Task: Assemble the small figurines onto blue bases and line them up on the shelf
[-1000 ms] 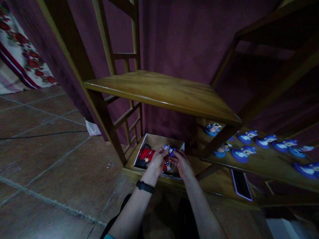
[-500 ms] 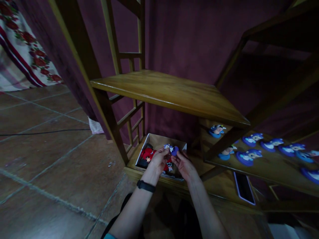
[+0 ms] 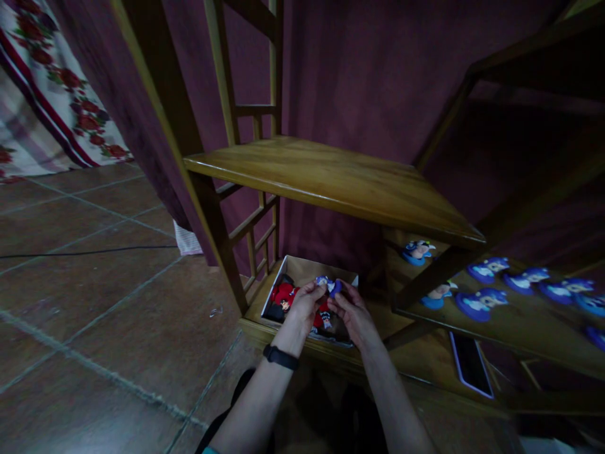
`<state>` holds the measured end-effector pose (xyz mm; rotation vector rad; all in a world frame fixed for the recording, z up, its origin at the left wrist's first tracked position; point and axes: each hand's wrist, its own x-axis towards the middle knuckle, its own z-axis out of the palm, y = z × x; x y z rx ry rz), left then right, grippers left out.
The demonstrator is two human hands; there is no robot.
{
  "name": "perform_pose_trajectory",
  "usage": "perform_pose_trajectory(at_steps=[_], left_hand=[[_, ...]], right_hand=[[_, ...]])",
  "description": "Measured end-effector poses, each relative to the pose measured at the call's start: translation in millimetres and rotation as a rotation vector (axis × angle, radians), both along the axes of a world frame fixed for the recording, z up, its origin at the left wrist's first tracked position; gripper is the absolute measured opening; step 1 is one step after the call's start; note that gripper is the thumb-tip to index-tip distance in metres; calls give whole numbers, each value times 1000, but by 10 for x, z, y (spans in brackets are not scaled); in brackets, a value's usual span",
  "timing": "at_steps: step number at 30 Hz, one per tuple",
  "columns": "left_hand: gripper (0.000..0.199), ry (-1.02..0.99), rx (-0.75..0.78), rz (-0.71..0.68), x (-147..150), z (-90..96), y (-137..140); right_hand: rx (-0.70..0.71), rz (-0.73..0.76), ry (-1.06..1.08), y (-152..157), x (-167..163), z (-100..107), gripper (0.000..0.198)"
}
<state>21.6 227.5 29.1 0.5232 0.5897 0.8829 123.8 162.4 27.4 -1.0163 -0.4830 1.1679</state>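
Observation:
Between my two hands is a small purple-and-white figurine (image 3: 334, 288) with a round purple base. My left hand (image 3: 306, 305) pinches its head end, and my right hand (image 3: 348, 308) has its fingers on the base. Both hands are above a shallow cardboard box (image 3: 309, 263) on the bottom shelf. Inside the box lie red figurines (image 3: 283, 295), partly covered by my left hand, along with something black. A dark band circles my left wrist.
A wooden shelf board (image 3: 331, 176) spans above the box. Several purple and blue figurines (image 3: 481, 304) stand on the shelf at the right. Below them lies a phone (image 3: 471, 364) with a dark screen. A thin black cable (image 3: 89, 252) crosses the tiled floor.
The whole view has shifted slightly, so things appear a little further right. Both hands keep hold of the figurine, whose base is turned a little differently.

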Motion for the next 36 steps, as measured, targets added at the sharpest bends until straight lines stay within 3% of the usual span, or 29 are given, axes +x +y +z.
perform_pose_trajectory(at_steps=[12, 24, 36], left_hand=[[24, -69, 23, 30, 50, -22, -17], [26, -59, 47, 107, 103, -12, -77], [22, -118, -66, 102, 79, -10, -107]], right_hand=[[7, -63, -216, -1, 9, 26, 49], [16, -93, -296, -1, -22, 45, 50], [-16, -59, -457, 59, 40, -16, 51]])
